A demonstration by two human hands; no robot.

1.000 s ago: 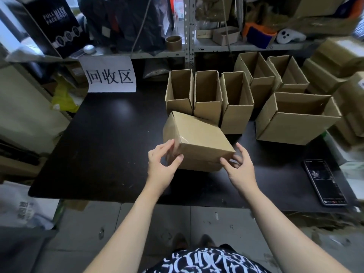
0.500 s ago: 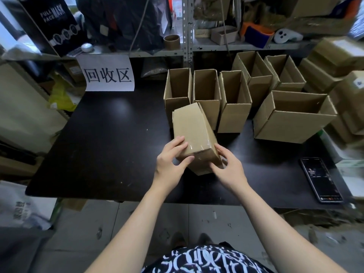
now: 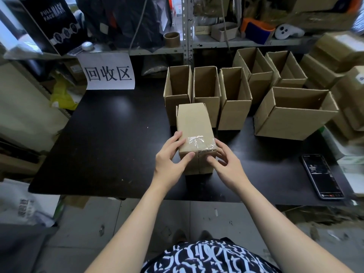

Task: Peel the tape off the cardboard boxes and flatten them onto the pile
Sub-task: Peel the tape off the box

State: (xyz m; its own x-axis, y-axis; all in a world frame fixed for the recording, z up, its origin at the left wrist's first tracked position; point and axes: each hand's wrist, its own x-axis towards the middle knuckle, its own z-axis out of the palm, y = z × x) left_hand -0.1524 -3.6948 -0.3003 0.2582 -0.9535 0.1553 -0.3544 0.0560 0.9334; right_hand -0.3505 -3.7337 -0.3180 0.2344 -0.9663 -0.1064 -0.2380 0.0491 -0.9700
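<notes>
Cardboard box (clear tape over near edge): left hand clasps left side, right hand clasps right side.

Arms extended, left hand and right hand clasping box sides

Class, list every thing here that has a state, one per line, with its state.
Held box, near end taped shut.
Tape, stuck on, wrinkled.
Other boxes, open-topped, upright.
Phone, screen lit, lying flat.
Left hand, grips held box.
Right hand, grips held box.
</notes>
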